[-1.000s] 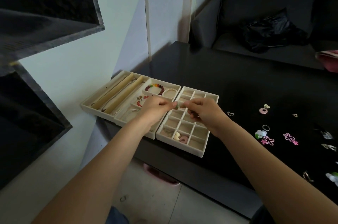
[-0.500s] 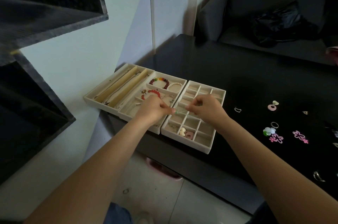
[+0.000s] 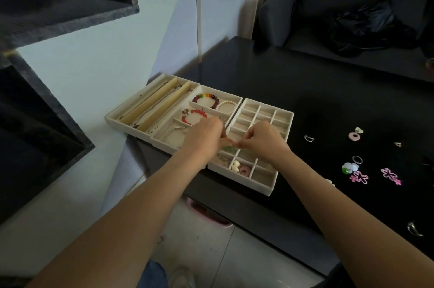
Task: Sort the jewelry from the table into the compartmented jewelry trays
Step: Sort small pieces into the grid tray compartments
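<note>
Over the cream grid-compartment jewelry tray [image 3: 270, 184] on the black counter [image 3: 328, 104], the left hand [image 3: 203, 138] and right hand [image 3: 264, 141] together pinch a small green-tinted piece [image 3: 229, 148], fingertips touching.

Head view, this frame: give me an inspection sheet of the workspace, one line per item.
Surface: black table, glossy.
Job's things: three cream trays: grid tray, bracelet tray, long-slot tray; loose pieces on the table, including pink flowers and a ring.
Clutter: black bag behind the table.
Grippers: left hand and right hand pinch a small greenish piece over the grid tray.
Cables: nothing seen.
Surroundings: pale wall, dark shelves, tiled floor.
</note>
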